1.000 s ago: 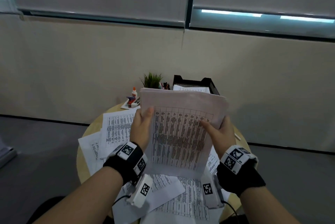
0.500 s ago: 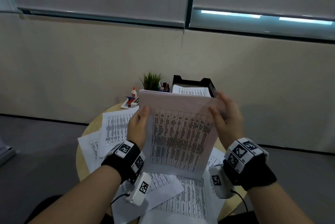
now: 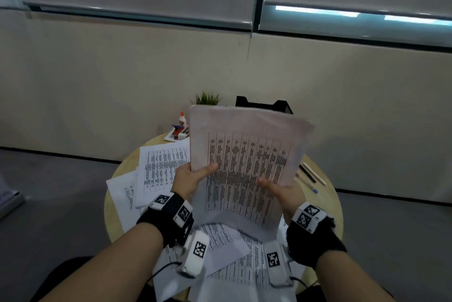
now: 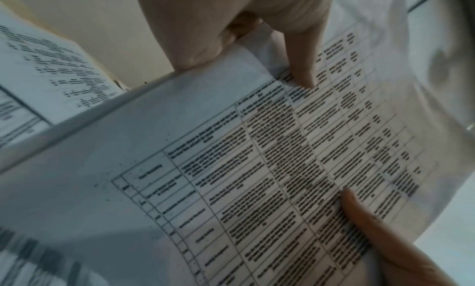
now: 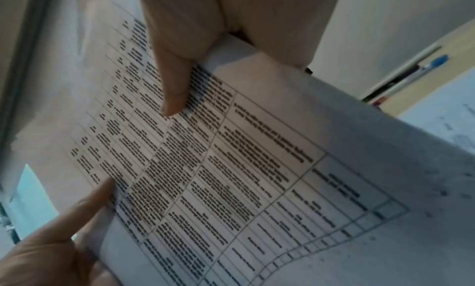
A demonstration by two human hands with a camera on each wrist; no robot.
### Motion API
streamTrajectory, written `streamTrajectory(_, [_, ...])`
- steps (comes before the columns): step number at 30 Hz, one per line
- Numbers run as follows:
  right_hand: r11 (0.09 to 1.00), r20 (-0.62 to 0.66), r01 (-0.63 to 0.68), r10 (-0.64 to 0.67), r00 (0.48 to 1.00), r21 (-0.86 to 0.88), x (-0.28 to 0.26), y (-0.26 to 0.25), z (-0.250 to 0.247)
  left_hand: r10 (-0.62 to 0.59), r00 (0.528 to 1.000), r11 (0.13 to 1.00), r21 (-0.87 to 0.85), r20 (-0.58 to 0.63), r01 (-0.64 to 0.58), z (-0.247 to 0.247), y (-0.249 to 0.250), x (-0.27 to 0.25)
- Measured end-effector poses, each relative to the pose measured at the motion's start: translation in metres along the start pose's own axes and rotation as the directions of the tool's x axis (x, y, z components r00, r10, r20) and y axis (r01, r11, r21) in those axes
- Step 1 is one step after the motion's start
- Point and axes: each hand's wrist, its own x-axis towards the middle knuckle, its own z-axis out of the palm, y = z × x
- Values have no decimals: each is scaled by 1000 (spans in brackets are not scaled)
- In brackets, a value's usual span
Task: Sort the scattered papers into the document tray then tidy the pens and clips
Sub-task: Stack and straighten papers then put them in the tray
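Note:
I hold a stack of printed papers [image 3: 244, 162] upright over the round wooden table [image 3: 325, 203]. My left hand [image 3: 193, 177] grips its left edge, thumb on the front sheet [image 4: 257, 168]. My right hand [image 3: 278, 189] grips the lower right edge, thumb across the print [image 5: 231, 158]. More printed sheets [image 3: 161, 167] lie scattered on the table to the left and under my wrists. The black document tray [image 3: 264, 104] stands at the table's far side, mostly hidden behind the stack. Pens [image 3: 310, 174] lie on the right of the table, and pens [image 5: 411, 73] show in the right wrist view.
A small green plant [image 3: 206, 98] stands left of the tray. A glue bottle [image 3: 182, 119] and a low white dish of small items [image 3: 178, 132] sit at the far left of the table. Grey floor surrounds the table; a beige wall runs behind.
My right hand came down from the stack's top right corner to its lower right edge. The stack rose and tilted slightly, now covering the sheet in the tray.

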Motion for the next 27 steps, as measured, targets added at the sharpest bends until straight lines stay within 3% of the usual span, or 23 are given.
streamTrajectory(3, [999,-7,35,-35,999,35,3,-2,-4,15,999,1000,-1,39,-15,-2,-1,5])
streamTrajectory(9, [968,-78,-224,216,973,-115,-7,53,-2,-159,985,971,192,66,144,-8,-51,2])
streamTrajectory(14, [981,-136,-194,191,972,-11,-12,45,1,-94,995,982,167,33,88,3,-50,4])
streamTrajectory(20, [981,-169,-188,193,966,47,-21,50,-1,-17,998,929,369,64,-8,6,-52,13])
streamTrajectory(24, [959,-218,-283,280,935,18,-38,79,-9,-143,984,817,574,107,57,4,-71,8])
streamTrajectory(27, [901,-221,-425,434,874,87,-47,103,-21,-285,939,735,673,193,84,6,-79,-3])
